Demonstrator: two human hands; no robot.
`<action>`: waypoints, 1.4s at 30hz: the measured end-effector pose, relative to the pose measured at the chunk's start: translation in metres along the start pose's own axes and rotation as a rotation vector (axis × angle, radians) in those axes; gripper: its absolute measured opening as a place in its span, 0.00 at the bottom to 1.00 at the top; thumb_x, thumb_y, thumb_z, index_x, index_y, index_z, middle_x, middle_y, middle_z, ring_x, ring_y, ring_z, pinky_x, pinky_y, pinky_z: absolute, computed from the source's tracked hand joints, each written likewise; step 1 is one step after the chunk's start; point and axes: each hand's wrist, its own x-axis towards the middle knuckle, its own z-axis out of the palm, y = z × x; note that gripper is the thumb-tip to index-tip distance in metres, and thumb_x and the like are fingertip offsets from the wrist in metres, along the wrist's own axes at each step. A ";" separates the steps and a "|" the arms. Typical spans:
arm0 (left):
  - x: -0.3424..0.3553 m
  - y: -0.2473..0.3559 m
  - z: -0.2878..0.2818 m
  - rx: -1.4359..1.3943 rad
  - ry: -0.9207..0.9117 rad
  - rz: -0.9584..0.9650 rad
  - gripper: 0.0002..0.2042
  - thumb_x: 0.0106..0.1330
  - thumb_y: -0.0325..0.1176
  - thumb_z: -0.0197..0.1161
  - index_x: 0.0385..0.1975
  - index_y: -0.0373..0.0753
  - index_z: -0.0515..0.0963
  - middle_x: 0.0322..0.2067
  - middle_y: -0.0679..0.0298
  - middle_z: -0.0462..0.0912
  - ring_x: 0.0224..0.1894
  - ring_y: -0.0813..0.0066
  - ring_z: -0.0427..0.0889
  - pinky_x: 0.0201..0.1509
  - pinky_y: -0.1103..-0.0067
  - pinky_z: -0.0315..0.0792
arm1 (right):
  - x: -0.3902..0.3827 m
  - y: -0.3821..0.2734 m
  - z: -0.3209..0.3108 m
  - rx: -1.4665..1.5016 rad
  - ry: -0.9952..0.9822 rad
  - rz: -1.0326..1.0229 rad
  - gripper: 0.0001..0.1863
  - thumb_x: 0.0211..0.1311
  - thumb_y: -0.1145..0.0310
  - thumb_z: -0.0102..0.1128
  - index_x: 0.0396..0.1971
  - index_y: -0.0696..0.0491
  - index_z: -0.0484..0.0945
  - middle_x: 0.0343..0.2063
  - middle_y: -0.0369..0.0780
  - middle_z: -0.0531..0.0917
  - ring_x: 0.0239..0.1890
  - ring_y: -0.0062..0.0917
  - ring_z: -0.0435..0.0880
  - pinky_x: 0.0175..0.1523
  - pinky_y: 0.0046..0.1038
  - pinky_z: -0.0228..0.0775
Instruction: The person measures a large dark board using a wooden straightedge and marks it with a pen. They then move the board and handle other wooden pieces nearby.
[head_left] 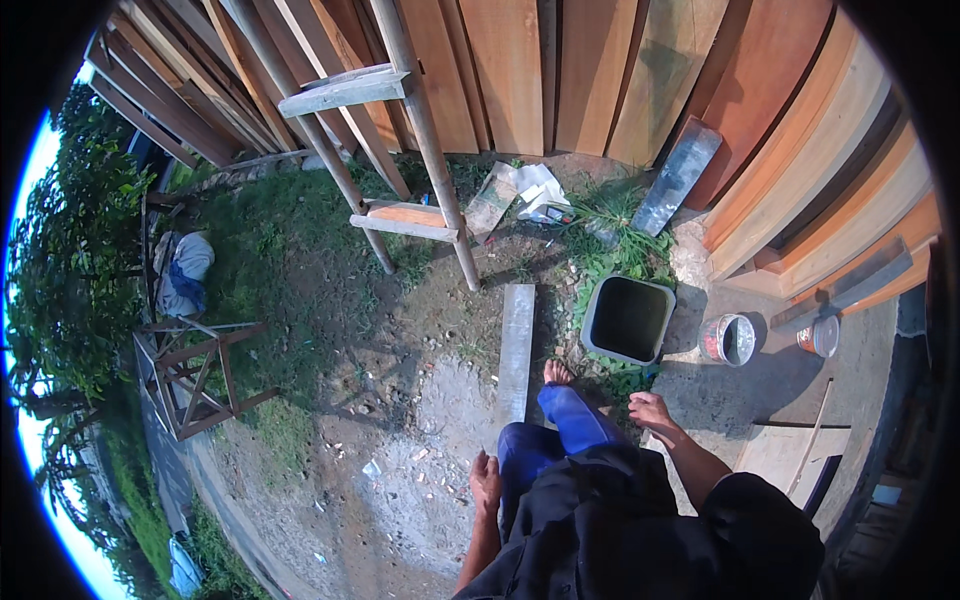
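My left hand [485, 482] hangs beside my blue-trousered leg, above the pale dusty ground. Its fingers look curled in, and nothing shows in them. On the other side, my right hand [652, 412] is held out loosely closed, with no object visible in it. It is nearest to a square grey tub [603, 352] of dark liquid, which stands ahead of it and apart from it. A flat grey plank [515, 345] lies on the ground in front of my legs. One bare foot [558, 373] shows beside that plank.
A wooden ladder [432, 150] leans against upright boards [505, 80] ahead. To the right stand a paint-smeared bucket [712, 340] and a smaller tub [820, 338] on concrete. A metal-grey board [678, 178] leans near weeds. At left is a wooden frame [190, 370].
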 end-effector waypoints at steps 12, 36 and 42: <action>0.225 0.166 -0.032 0.927 -0.427 0.355 0.42 0.67 0.53 0.64 0.75 0.38 0.56 0.73 0.41 0.57 0.75 0.42 0.57 0.76 0.60 0.56 | 0.251 -0.212 0.283 0.544 -0.014 -0.036 0.21 0.73 0.57 0.60 0.59 0.52 0.78 0.47 0.37 0.86 0.42 0.22 0.84 0.44 0.28 0.77; 0.480 0.287 -0.010 1.142 -0.569 0.640 0.26 0.55 0.32 0.73 0.58 0.40 0.80 0.66 0.44 0.70 0.67 0.42 0.68 0.69 0.53 0.64 | 0.765 -0.261 0.468 0.207 0.684 0.026 0.21 0.55 0.60 0.69 0.45 0.56 0.78 0.43 0.51 0.83 0.47 0.43 0.83 0.55 0.43 0.74; 0.465 0.281 -0.008 1.137 -0.569 0.592 0.28 0.56 0.34 0.74 0.60 0.43 0.78 0.66 0.47 0.70 0.67 0.43 0.68 0.70 0.51 0.63 | 0.719 -0.284 0.470 0.200 0.694 -0.405 0.11 0.56 0.70 0.66 0.38 0.52 0.76 0.31 0.47 0.84 0.33 0.46 0.84 0.39 0.42 0.75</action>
